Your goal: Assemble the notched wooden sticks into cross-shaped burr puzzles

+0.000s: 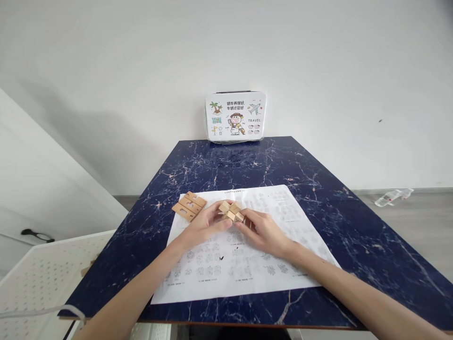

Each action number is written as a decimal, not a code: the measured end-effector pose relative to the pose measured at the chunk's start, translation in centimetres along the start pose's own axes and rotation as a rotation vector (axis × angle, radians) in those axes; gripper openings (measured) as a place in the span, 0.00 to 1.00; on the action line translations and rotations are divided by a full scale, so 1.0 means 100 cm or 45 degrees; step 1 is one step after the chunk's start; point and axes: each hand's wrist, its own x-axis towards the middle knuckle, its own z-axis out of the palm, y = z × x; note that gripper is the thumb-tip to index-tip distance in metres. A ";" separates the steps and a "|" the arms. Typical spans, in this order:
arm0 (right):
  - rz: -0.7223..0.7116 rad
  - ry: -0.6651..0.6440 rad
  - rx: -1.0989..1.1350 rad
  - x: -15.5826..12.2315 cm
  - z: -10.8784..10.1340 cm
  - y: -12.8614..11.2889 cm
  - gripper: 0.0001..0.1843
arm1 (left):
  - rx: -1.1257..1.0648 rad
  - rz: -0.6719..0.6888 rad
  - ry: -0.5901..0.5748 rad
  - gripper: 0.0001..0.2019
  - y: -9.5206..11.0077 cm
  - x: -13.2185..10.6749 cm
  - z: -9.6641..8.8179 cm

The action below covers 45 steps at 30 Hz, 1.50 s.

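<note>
Between my two hands is a small wooden interlocking puzzle (231,212) made of pale blocks, held just over a printed sheet. My left hand (208,223) grips its left side, thumb along the near edge. On the right side, the fingers of my right hand (261,230) close on the puzzle, thumb toward the front. Beneath both hands lies the white instruction sheet (212,288), covered with rows of small puzzle drawings. Flat wooden pieces (189,206) with cut-out slots and printed numbers lie left of my left hand, over the sheet's upper left corner.
The sheet rests on a dark blue marbled table (233,170). A white cartoon-printed case (236,117) stands at the far edge against the wall. At lower left are a white perforated surface (46,274) and a pale cable (38,311). A plastic bottle (392,197) lies on the floor at right.
</note>
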 end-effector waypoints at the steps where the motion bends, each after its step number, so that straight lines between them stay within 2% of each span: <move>1: -0.008 0.000 -0.004 0.000 0.000 0.000 0.10 | 0.020 -0.008 0.017 0.27 0.001 0.000 0.001; 4: -0.032 0.012 -0.003 0.000 -0.001 -0.002 0.10 | 0.070 -0.054 0.089 0.24 0.002 0.000 0.001; 11: -0.042 0.045 -0.041 0.000 0.000 -0.003 0.11 | 0.276 -0.134 0.239 0.26 -0.004 0.002 -0.001; 23: -0.139 0.072 -0.338 -0.002 0.001 0.001 0.10 | 0.268 -0.167 0.246 0.25 -0.002 0.003 0.000; 28: -0.023 0.023 -0.151 -0.002 0.000 -0.004 0.10 | 0.301 -0.164 0.258 0.25 -0.001 0.002 0.003; 37: 0.161 -0.099 0.194 0.001 -0.011 -0.018 0.19 | 0.195 -0.044 0.204 0.27 -0.011 -0.001 0.002; 41: 0.139 -0.097 0.208 0.002 -0.012 -0.020 0.19 | 0.241 -0.039 0.220 0.27 -0.011 -0.001 0.002; 45: 0.059 -0.034 0.062 0.000 -0.004 -0.013 0.16 | 0.295 -0.081 0.239 0.25 -0.005 0.000 0.004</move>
